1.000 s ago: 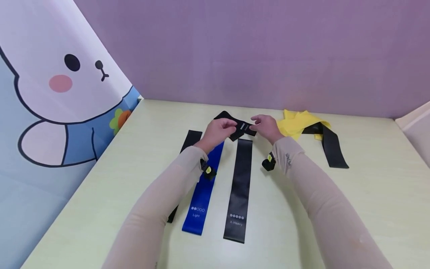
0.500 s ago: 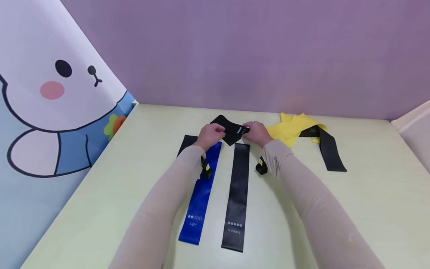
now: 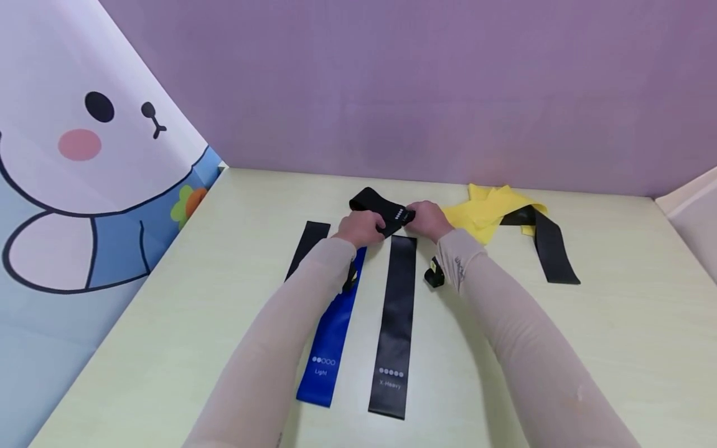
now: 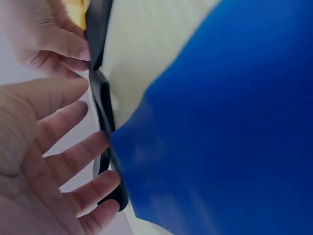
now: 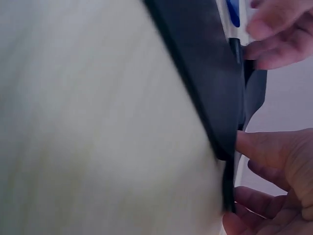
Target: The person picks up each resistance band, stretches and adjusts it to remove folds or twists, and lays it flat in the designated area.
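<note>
Cream table (image 3: 616, 354) carries a flat X-Heavy band (image 3: 394, 323), with a blue Light band (image 3: 330, 339) to its left. Just beyond the X-Heavy band's far end, a folded black band (image 3: 383, 206) could slip or spring loose should the pinch on it slacken. It runs between a person's two hands: the right hand (image 3: 428, 220) pinches one end, while the left hand (image 3: 360, 228) touches it with spread fingers.

Soft shadows mark the bright table (image 3: 644, 323); both wrist views are dimmer and blurry.
</note>
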Demonstrator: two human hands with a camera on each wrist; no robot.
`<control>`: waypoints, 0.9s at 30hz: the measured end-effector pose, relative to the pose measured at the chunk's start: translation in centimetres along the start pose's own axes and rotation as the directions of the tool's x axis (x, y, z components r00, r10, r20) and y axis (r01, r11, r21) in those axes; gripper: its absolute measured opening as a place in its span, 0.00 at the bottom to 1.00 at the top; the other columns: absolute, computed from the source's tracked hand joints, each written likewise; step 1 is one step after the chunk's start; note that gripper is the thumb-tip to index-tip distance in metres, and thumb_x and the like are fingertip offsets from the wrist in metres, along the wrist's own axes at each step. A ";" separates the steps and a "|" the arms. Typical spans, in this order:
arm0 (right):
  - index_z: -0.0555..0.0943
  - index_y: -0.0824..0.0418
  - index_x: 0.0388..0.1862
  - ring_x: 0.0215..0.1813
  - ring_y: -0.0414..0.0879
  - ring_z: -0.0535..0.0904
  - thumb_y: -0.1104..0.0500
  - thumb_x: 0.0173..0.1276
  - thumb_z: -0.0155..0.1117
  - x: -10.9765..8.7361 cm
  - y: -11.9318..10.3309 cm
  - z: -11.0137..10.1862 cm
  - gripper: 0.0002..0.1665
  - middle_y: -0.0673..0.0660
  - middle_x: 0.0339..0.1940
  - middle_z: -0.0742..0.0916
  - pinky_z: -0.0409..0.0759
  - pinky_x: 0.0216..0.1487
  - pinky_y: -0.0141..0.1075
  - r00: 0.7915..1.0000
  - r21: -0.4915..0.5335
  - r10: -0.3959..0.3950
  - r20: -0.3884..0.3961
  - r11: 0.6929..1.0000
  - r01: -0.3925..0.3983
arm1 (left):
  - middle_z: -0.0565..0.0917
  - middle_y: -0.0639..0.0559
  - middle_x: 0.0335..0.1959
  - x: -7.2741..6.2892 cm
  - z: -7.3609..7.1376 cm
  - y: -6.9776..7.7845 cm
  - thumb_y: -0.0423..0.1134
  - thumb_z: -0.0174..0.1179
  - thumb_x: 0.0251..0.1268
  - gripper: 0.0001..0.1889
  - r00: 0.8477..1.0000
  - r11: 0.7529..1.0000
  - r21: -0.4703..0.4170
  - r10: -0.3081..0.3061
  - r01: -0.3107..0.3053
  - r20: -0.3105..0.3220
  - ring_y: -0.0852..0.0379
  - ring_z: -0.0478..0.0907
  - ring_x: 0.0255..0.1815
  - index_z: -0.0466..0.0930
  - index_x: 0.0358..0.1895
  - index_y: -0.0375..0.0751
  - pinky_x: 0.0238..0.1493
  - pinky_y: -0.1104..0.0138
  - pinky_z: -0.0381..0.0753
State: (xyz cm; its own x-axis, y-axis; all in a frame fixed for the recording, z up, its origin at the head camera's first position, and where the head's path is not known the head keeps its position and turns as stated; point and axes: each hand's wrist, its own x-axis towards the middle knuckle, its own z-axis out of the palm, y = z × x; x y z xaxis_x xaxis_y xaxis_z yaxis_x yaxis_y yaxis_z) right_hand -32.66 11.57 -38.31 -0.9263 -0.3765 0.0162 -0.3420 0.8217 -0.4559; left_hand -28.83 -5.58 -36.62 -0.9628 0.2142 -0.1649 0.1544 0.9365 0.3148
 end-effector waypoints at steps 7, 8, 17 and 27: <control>0.77 0.73 0.56 0.51 0.59 0.76 0.64 0.55 0.68 0.1 -0.2 -0.3 0.29 0.68 0.52 0.82 0.70 0.58 0.45 0.998 0.057 0.038 0.056 0.998 -0.041 | 0.79 0.49 0.50 0.3 0.0 0.5 0.40 0.62 0.63 0.16 0.998 0.986 0.163 0.032 -0.039 0.045 0.49 0.74 0.46 0.82 0.54 0.49 0.49 0.57 0.72; 0.76 0.74 0.58 0.52 0.59 0.76 0.64 0.56 0.69 0.1 -0.3 -0.4 0.30 0.69 0.54 0.82 0.70 0.58 0.45 0.997 0.057 0.046 0.065 0.997 -0.049 | 0.79 0.49 0.50 0.3 0.0 0.6 0.40 0.61 0.63 0.16 0.998 0.981 0.187 0.042 -0.051 0.048 0.49 0.73 0.46 0.82 0.54 0.49 0.49 0.57 0.73; 0.81 0.71 0.46 0.43 0.57 0.76 0.58 0.55 0.72 -0.1 -0.3 -0.6 0.23 0.65 0.42 0.85 0.72 0.47 0.44 0.987 -0.010 0.134 0.088 0.991 -0.134 | 0.83 0.56 0.45 0.7 0.0 0.8 0.41 0.58 0.64 0.08 0.997 0.961 0.270 0.051 -0.063 0.055 0.50 0.76 0.47 0.86 0.42 0.53 0.49 0.57 0.74; 0.80 0.70 0.44 0.36 0.51 0.73 0.59 0.65 0.66 0.1 -0.1 -1.0 0.15 0.62 0.40 0.83 0.71 0.39 0.39 0.981 0.218 0.188 0.044 0.956 -0.193 | 0.83 0.54 0.43 0.9 -0.5 0.5 0.37 0.52 0.69 0.08 0.999 0.987 0.158 -0.003 0.008 -0.032 0.52 0.77 0.43 0.82 0.42 0.49 0.42 0.57 0.76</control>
State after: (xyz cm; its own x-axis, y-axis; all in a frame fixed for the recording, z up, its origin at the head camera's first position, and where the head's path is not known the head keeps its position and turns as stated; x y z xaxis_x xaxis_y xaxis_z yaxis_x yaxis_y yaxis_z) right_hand -32.90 11.85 -37.37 -0.9662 -0.2335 -0.1090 -0.1135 0.7653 -0.6336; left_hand -29.72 -5.08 -36.11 -0.9700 0.2020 -0.1355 0.1795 0.9704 0.1616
